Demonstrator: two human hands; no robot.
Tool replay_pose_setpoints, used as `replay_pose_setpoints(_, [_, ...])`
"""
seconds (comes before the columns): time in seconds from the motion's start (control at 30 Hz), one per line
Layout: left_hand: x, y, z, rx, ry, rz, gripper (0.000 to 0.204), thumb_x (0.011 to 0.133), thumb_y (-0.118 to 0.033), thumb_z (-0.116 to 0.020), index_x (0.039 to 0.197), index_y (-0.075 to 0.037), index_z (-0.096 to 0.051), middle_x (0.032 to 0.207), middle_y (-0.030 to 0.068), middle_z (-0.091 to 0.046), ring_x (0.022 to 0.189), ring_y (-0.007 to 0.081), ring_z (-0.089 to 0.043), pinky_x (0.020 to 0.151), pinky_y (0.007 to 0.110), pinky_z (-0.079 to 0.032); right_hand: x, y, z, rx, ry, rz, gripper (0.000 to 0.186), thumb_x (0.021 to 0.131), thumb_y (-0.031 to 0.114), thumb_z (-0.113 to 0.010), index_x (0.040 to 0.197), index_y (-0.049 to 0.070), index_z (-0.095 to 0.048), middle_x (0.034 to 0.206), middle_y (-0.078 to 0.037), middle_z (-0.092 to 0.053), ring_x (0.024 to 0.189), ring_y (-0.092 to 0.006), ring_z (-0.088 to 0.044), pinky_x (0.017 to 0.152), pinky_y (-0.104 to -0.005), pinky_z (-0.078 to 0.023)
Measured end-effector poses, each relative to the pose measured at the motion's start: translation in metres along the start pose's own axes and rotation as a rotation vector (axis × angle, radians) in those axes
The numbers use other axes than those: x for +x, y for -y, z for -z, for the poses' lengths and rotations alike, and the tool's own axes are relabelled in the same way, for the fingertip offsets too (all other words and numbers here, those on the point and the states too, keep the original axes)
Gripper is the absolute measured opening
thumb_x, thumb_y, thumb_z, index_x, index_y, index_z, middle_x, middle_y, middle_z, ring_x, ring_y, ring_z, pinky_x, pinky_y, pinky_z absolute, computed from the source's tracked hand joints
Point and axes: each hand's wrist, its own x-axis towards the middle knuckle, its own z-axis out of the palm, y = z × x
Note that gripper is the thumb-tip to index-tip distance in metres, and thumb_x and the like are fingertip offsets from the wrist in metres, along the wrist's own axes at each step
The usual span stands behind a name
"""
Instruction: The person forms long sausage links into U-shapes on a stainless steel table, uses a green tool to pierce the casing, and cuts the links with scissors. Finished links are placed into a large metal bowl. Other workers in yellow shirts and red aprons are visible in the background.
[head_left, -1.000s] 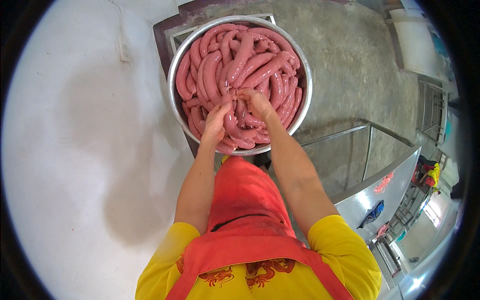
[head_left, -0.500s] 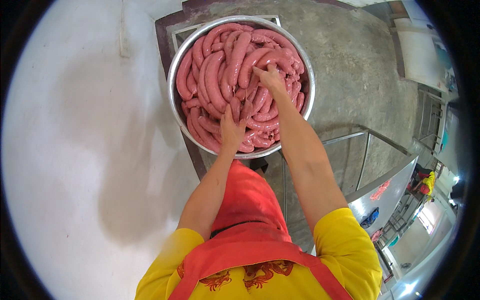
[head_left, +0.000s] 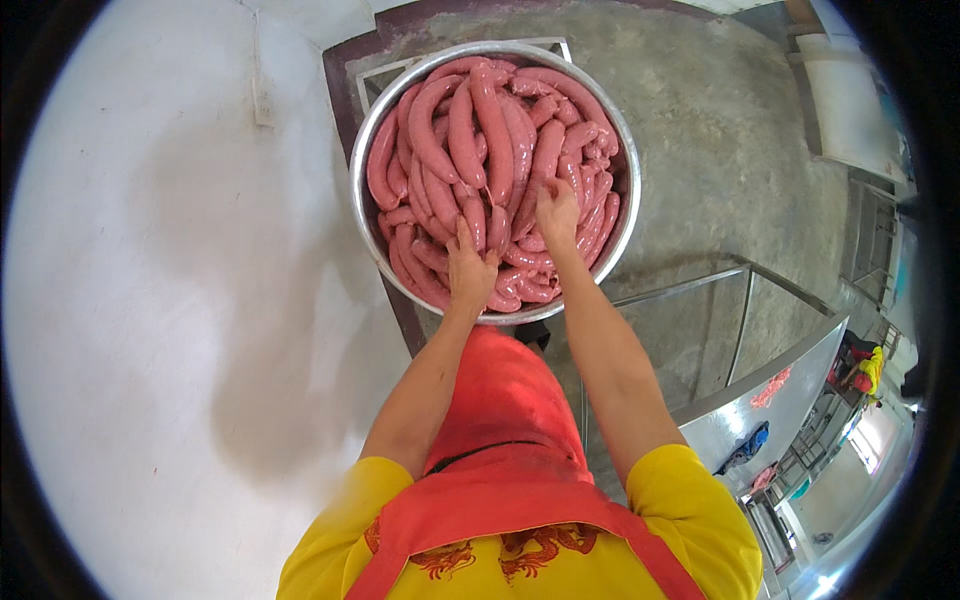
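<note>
A large round metal basin (head_left: 357, 200) is heaped with pink raw sausages (head_left: 463, 135), curved and glossy. My left hand (head_left: 470, 268) is at the basin's near side, fingers and thumb curled around the lower ends of short sausage links (head_left: 477, 222). To its right my right hand (head_left: 558, 213) is closed, its fingertips bent down against a long sausage (head_left: 545, 150). The fingertips of the right hand are partly hidden, so the exact hold is hard to see.
A pale wall (head_left: 170, 300) rises close on the left. Grey concrete floor (head_left: 720, 150) spreads to the right. A metal-framed table (head_left: 775, 395) stands at the lower right, with a blue cloth (head_left: 745, 447) on it. Another person (head_left: 868, 372) in yellow and red is at the far right.
My right hand has come back toward me, and closed over the sausages. Several sausages at the top of the heap lie straighter. My left hand stays on the near links.
</note>
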Motion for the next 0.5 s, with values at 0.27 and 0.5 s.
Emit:
replay_pose_setpoints(0.27, [-0.004, 0.006, -0.005, -0.12, -0.002, 0.25, 0.05, 0.084, -0.022, -0.077, 0.119, 0.004, -0.052, 0.112, 0.0309, -0.064, 0.108, 0.0472, -0.062, 0.094, 0.05, -0.048, -0.1, 0.027, 0.01, 0.108, 0.399, -0.145, 0.053, 0.091, 0.038, -0.071, 0.118, -0.007, -0.062, 0.109, -0.029, -0.067, 0.103, -0.0403, -0.067, 0.087, -0.0455, -0.051])
replay_pose_setpoints(0.5, [-0.006, -0.05, -0.019, -0.291, 0.085, 0.191, 0.042, 0.087, -0.024, -0.073, 0.116, 0.002, -0.058, 0.106, 0.0184, -0.07, 0.099, 0.0303, -0.068, 0.086, 0.039, -0.053, -0.064, 0.024, 0.058, 0.535, 0.842, -0.439, 0.088, 0.091, 0.064, -0.062, 0.143, -0.005, -0.049, 0.135, -0.025, -0.06, 0.127, -0.0307, -0.057, 0.103, -0.0386, -0.046])
